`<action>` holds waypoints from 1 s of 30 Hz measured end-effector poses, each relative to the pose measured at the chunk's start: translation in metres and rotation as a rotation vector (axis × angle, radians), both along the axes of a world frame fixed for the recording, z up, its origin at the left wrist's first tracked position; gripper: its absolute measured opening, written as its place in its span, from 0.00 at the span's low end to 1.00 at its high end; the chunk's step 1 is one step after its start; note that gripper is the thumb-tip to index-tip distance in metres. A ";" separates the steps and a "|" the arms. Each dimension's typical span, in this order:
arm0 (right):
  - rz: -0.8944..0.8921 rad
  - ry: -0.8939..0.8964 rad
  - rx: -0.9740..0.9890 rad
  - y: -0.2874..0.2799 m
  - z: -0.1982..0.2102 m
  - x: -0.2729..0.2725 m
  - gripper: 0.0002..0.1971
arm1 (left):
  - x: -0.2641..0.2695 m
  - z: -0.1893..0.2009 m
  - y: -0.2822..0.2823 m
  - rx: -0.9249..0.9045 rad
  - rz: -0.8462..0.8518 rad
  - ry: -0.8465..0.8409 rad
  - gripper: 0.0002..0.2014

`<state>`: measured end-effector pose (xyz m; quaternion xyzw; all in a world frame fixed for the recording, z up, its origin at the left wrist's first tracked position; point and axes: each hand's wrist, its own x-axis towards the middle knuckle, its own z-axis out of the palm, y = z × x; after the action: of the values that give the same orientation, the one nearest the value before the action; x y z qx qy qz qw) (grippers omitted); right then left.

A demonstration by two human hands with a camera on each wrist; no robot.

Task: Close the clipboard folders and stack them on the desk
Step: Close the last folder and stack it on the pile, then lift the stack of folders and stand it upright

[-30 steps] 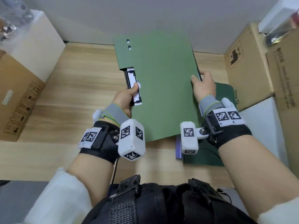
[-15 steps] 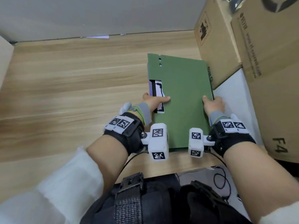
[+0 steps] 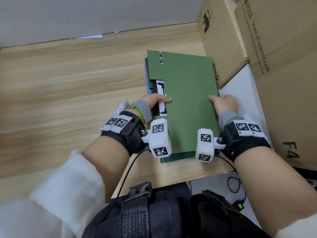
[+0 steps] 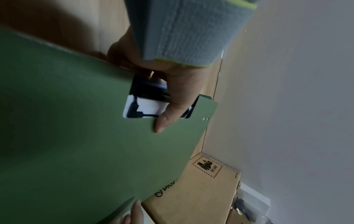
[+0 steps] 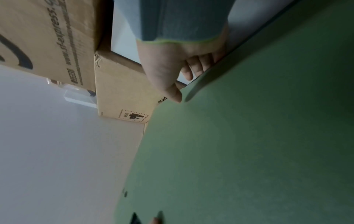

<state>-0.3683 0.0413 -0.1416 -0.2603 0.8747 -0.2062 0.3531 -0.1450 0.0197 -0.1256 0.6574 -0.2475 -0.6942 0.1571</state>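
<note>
A closed green clipboard folder (image 3: pixel 185 100) lies on top of another green folder (image 3: pixel 178 158) at the desk's right side, slightly askew. Its white clip (image 3: pixel 161 98) shows through a notch in the left edge. My left hand (image 3: pixel 154 100) grips that left edge at the clip, thumb on the cover (image 4: pixel 164 121). My right hand (image 3: pixel 223 103) grips the right edge, thumb on top and fingers curled under (image 5: pixel 189 66). A lilac edge (image 3: pixel 146 78) peeks out beneath the pile on the left.
Cardboard boxes (image 3: pixel 223 40) stand close against the folders' right and far-right sides, with a white surface (image 3: pixel 243 86) beside them. The wooden desk (image 3: pixel 68 91) stretches left. A wall runs along the back. Cables (image 3: pixel 233 182) hang below the front edge.
The upper folder came down from a raised, tilted hold and moved right onto the lower folder. Both hands kept their grips on its edges; it now lies flatter on the pile.
</note>
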 end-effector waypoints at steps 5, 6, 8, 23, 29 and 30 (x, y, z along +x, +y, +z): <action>-0.083 -0.111 -0.013 -0.007 -0.004 -0.001 0.15 | 0.011 -0.001 -0.002 0.019 -0.033 0.024 0.23; -0.108 -0.166 -0.019 -0.007 -0.007 -0.002 0.22 | 0.015 -0.001 -0.003 0.018 -0.033 0.032 0.19; -0.135 -0.286 -0.018 -0.008 -0.012 -0.001 0.34 | 0.023 -0.002 -0.003 0.007 -0.035 0.021 0.15; 0.045 -0.654 -0.568 -0.037 0.085 0.087 0.06 | 0.101 0.085 -0.020 -0.513 0.201 0.148 0.17; 0.145 -0.782 -0.785 -0.039 0.116 0.108 0.11 | 0.124 0.082 -0.004 -0.763 0.182 0.220 0.20; 0.143 -0.775 -0.790 -0.037 0.117 0.109 0.17 | 0.126 0.077 -0.001 -0.777 0.170 0.243 0.21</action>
<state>-0.2593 0.0043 -0.0249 -0.3368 0.5174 -0.5743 0.5376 -0.0186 0.0190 -0.0486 0.4806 -0.4156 -0.6063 0.4782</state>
